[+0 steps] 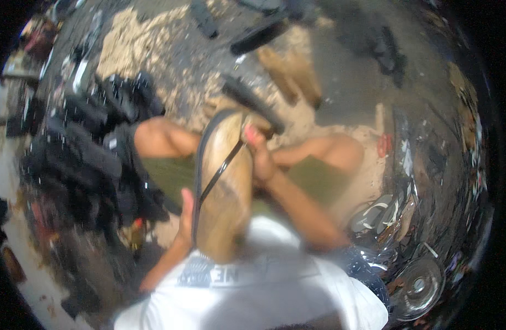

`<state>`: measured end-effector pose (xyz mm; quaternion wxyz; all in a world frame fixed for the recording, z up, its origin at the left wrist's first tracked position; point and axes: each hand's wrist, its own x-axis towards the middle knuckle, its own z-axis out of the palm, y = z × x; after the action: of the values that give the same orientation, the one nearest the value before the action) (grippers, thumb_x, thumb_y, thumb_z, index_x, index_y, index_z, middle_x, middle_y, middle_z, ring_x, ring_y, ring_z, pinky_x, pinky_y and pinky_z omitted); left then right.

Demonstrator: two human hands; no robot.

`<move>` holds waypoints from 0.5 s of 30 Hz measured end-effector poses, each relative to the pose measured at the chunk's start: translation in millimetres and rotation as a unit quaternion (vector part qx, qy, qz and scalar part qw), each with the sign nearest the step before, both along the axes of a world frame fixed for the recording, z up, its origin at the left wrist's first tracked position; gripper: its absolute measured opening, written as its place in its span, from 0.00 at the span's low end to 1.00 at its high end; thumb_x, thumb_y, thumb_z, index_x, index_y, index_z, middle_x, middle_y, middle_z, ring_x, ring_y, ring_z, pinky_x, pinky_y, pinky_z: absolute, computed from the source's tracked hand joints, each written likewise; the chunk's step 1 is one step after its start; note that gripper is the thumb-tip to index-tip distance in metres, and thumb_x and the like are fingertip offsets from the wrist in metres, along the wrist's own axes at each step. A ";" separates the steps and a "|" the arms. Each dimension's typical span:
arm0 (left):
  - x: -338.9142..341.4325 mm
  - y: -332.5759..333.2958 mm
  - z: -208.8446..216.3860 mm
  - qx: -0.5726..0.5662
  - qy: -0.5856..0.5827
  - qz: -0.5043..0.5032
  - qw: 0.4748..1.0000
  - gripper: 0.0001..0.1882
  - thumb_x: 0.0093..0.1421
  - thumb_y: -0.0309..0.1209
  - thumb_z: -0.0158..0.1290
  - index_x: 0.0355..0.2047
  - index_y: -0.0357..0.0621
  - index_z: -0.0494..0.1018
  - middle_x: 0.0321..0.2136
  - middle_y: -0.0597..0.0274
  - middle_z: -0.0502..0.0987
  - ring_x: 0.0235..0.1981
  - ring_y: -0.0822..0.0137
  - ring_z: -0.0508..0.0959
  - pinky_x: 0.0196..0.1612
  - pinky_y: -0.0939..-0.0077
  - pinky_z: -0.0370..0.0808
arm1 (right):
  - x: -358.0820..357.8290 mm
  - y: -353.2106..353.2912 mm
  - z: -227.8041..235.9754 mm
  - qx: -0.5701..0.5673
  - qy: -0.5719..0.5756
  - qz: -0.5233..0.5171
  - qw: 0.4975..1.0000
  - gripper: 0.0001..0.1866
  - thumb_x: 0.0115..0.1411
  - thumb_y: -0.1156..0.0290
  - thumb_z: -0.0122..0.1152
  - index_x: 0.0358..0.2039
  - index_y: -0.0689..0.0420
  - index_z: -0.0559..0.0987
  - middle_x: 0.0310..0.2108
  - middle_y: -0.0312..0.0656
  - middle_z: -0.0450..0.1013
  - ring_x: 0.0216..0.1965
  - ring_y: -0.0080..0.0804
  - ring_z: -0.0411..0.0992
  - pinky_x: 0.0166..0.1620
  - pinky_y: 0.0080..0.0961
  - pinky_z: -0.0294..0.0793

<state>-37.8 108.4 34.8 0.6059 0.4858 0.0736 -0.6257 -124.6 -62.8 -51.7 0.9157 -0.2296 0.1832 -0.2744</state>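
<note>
A sandal (199, 203) with a thin dark sole is fitted on a worn wooden shoe last (225, 192), tilted upright over my lap. One narrow black strap (223, 169) crosses the last diagonally. My right hand (258, 151) grips the upper end, its thumb pressed by the strap's top; its other fingers are mostly hidden. Along the lower left edge of the sole rests my left hand (185, 223), thumb pointing up and remaining fingers out of sight behind the sandal. Motion blurs the picture.
Black footwear pieces (93, 132) are heaped at my left. Two wooden lasts (290, 74) lie ahead among dark strips (253, 102) and pale scraps (126, 44). At the lower right sits a shiny round bowl (418, 286), with a small red item (384, 144) farther up.
</note>
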 end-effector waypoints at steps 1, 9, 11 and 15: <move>-9.3 -3.2 17.9 0.050 0.100 0.036 0.993 0.35 0.75 0.60 0.31 0.55 0.40 0.71 0.47 0.58 0.76 0.43 0.66 0.79 0.51 0.72 0.76 | -3.1 0.4 3.1 0.036 -0.028 0.026 0.999 0.35 0.70 0.40 0.44 0.57 0.61 0.73 0.49 0.43 0.77 0.47 0.32 0.77 0.53 0.31 0.77; 1.6 57.3 10.9 0.015 -0.300 -0.134 0.944 0.36 0.74 0.60 0.35 0.54 0.36 0.72 0.41 0.61 0.80 0.41 0.70 0.78 0.45 0.75 0.75 | -0.5 -9.1 18.4 0.008 -0.056 0.042 0.998 0.41 0.67 0.32 0.44 0.58 0.61 0.72 0.47 0.45 0.77 0.45 0.35 0.79 0.51 0.34 0.79; -5.2 48.1 -3.3 -0.003 -0.174 -0.062 0.983 0.40 0.72 0.64 0.33 0.56 0.37 0.72 0.43 0.61 0.79 0.43 0.70 0.77 0.47 0.75 0.76 | 6.4 -2.3 12.4 0.007 -0.043 0.047 0.998 0.40 0.67 0.33 0.44 0.58 0.60 0.72 0.48 0.45 0.77 0.46 0.35 0.78 0.52 0.34 0.79; -11.9 44.3 -20.2 0.032 -0.141 -0.062 0.988 0.38 0.74 0.61 0.30 0.55 0.39 0.73 0.40 0.67 0.78 0.40 0.76 0.75 0.43 0.81 0.73 | 4.4 0.6 12.5 0.048 -0.095 0.043 0.993 0.44 0.66 0.29 0.40 0.60 0.60 0.71 0.49 0.46 0.77 0.49 0.36 0.77 0.54 0.36 0.78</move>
<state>-49.7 152.7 14.6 0.5542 0.5915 -0.0230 -0.5852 -120.2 -62.2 -39.1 0.9500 -0.1658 0.0979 -0.2459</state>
